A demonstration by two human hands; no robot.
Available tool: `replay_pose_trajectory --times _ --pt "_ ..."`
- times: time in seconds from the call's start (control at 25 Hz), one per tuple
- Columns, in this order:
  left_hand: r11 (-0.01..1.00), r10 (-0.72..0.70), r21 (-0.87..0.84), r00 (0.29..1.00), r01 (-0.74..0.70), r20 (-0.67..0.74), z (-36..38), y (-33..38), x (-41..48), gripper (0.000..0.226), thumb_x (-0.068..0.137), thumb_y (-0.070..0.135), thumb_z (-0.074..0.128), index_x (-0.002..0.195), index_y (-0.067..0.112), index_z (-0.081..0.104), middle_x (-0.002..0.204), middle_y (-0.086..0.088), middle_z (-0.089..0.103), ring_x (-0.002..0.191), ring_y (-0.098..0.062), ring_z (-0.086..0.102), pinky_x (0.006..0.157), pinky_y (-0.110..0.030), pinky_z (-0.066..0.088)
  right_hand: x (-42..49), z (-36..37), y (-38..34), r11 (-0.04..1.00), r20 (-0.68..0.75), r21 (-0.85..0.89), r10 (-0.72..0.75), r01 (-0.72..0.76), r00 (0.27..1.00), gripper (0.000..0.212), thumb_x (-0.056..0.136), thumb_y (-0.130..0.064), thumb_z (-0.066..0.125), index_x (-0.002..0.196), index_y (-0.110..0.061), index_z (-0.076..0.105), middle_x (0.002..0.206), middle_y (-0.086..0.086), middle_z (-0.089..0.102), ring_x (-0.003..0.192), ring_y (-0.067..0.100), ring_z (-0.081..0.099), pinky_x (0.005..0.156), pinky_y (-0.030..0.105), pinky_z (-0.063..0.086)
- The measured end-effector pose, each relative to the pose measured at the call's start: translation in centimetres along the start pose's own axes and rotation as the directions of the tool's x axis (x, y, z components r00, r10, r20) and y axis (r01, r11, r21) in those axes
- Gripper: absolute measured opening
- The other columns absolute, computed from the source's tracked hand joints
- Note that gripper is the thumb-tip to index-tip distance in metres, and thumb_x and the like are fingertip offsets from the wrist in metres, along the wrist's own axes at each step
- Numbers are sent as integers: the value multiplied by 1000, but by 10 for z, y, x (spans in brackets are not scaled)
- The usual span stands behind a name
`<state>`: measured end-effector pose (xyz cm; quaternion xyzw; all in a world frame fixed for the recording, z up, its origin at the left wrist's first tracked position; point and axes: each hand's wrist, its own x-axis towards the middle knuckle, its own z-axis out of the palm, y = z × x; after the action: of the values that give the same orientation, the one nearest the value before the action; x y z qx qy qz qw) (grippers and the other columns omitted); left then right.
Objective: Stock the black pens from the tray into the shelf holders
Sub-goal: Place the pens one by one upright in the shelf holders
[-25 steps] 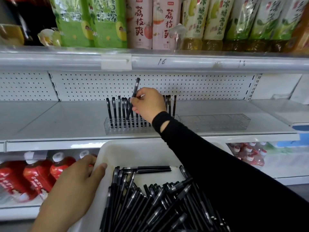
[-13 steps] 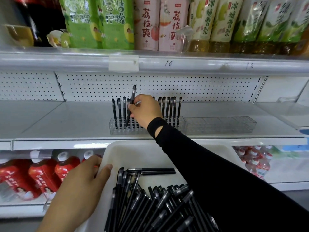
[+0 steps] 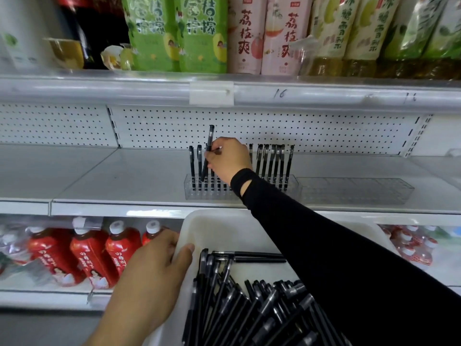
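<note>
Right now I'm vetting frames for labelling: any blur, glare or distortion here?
Head view: wide-angle lens bows the upper shelf rail; glare streaks the lower shelf lip; the tray pens and left hand look soft; the pen in the right hand is legible.
</note>
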<state>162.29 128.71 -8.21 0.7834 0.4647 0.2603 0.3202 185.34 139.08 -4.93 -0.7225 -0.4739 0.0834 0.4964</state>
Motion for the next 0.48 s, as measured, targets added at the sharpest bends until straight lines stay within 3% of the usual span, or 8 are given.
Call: replay_pose_trajectory --times 0.2,0.48 --pt "1000 9 -10 1000 -9 4 -1 -3 0 17 95 42 52 86 29 59 75 6 71 69 -6 65 66 -32 52 18 27 -1 998 -9 -62 0 0 1000 8 89 -21 69 90 -13 70 89 9 74 86 30 71 81 44 59" --pt "1000 10 -25 1000 -10 0 -6 -8 2 19 95 43 51 88 28 59 78 6 70 73 -8 65 73 -39 54 27 42 -4 907 108 -417 -20 64 994 16 96 -25 59 90 -14 68 92 8 71 86 28 66 78 30 54"
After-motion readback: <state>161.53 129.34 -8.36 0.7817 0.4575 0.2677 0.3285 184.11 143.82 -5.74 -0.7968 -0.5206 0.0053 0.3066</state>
